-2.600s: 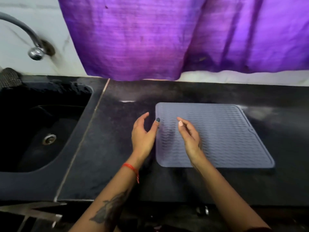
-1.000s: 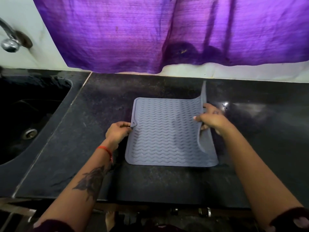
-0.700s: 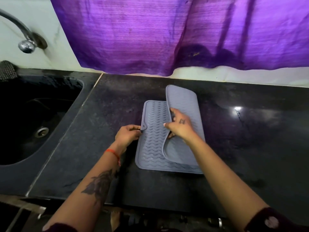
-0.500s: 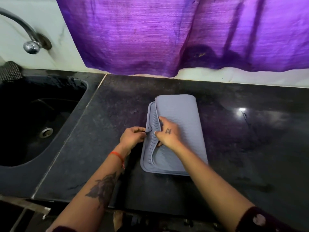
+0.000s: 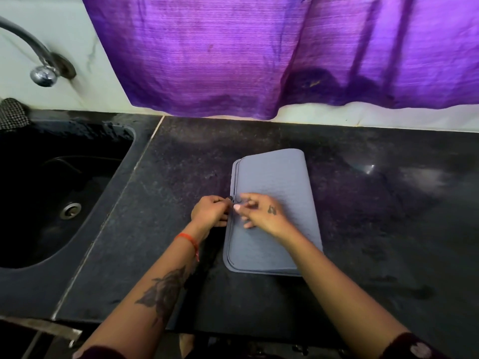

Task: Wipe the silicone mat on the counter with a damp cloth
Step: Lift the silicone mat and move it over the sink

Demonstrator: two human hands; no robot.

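The grey silicone mat lies folded in half on the black counter, with its smooth underside up and its two long edges stacked on the left. My left hand pinches those stacked edges at their middle, fingers curled. My right hand rests on top of the folded mat just beside it, fingers loosely spread and touching the upper layer. A dark checked cloth sits at the far left behind the sink.
A black sink with a drain is set into the counter on the left, under a metal tap. A purple curtain hangs along the back wall. The counter's front edge runs just below my forearms.
My right hand lifted the mat's right side and folded it over to the left onto the other half. It has let go of the edge and now rests on top. My left hand kept its pinch.
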